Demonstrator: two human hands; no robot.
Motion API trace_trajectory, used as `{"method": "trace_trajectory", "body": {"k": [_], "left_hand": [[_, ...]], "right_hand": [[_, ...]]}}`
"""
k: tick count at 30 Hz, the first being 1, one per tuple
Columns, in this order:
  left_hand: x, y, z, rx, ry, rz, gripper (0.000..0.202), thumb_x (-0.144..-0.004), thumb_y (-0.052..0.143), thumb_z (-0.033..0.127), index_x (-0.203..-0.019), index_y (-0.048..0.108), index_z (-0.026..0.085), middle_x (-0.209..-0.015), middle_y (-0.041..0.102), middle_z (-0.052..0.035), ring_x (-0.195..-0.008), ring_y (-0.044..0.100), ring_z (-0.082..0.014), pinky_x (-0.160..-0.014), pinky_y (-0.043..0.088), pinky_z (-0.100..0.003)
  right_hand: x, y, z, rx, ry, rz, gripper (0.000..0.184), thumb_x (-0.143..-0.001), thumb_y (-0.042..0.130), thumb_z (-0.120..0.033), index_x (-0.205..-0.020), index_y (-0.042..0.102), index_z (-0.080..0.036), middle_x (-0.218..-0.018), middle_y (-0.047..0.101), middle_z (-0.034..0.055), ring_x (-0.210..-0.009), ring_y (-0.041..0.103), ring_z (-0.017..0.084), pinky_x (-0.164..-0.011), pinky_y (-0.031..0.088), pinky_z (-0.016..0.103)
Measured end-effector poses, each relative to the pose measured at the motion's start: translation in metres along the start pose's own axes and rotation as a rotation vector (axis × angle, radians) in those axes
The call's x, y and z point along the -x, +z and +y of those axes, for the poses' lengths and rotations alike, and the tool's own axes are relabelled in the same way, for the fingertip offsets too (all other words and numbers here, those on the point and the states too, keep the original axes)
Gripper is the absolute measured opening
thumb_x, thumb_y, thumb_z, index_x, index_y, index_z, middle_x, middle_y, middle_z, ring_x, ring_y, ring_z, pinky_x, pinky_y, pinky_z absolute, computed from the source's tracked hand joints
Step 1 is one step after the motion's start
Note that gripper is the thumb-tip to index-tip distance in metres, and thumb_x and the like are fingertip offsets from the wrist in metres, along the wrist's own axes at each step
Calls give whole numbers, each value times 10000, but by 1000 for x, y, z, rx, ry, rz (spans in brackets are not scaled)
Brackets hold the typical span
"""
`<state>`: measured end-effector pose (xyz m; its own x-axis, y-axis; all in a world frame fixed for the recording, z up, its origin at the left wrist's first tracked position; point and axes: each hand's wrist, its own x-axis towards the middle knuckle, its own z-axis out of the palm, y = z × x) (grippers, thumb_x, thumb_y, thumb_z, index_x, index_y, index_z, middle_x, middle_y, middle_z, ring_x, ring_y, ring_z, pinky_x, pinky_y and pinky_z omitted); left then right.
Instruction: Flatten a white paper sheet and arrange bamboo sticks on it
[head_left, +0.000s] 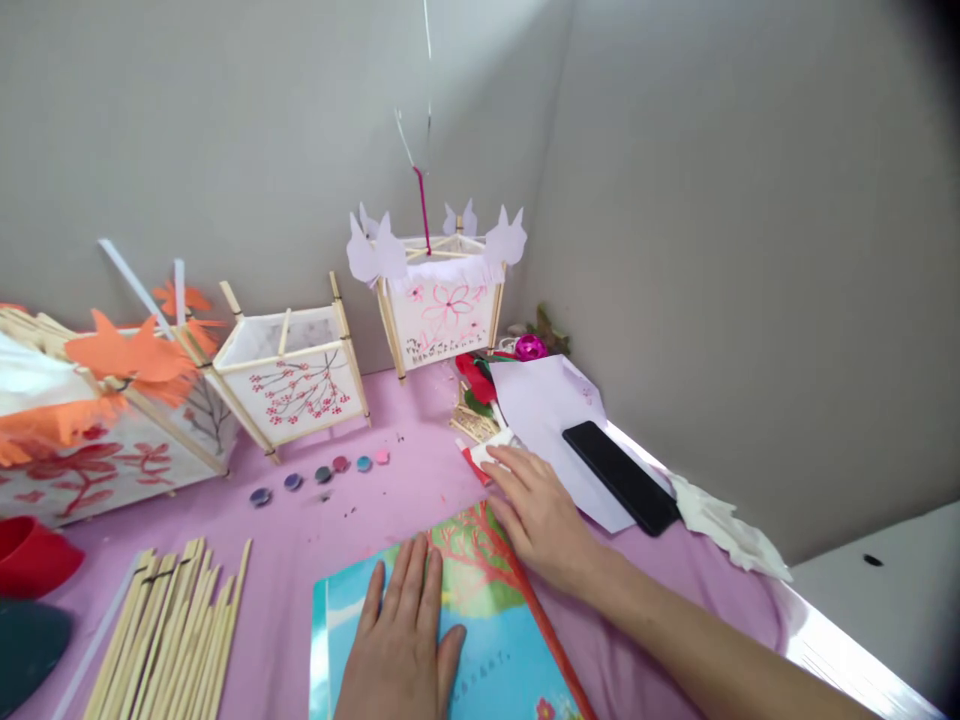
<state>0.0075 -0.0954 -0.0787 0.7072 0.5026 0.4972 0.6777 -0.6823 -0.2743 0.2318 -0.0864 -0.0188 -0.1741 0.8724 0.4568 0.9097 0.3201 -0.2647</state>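
A picture book with a blue cover, an orange-red tree and a red edge lies at the front of the table. My left hand rests flat on its cover, fingers stretched out. Beyond the book's upper right corner, my right hand reaches over the tablecloth with its fingers extended. Its fingertips are at a red-and-white tube, partly covered by them; whether they grip it I cannot make out. A small bundle of thin sticks lies just behind the tube.
Paper lanterns on stick frames, one painted with red blossoms and one with lilac cutouts, stand along the wall. Several small paint pots form a row. Wooden sticks lie left; a black phone sits on lilac paper at right.
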Motion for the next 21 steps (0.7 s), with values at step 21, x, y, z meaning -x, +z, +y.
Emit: {"method": "trace_trajectory", "body": {"k": [21], "left_hand": [[13,31,-11,-30,62,58,729,-851,434,436,-1457,202,104,-1335,506,-134,-1220,464,-274,-964,321,-454]], "right_hand": [[-11,-22,113,278,318,342,272,-770,451,-109,-900,685,-156,-1138,537,120,-1071,426,276,-917,414,424]]}}
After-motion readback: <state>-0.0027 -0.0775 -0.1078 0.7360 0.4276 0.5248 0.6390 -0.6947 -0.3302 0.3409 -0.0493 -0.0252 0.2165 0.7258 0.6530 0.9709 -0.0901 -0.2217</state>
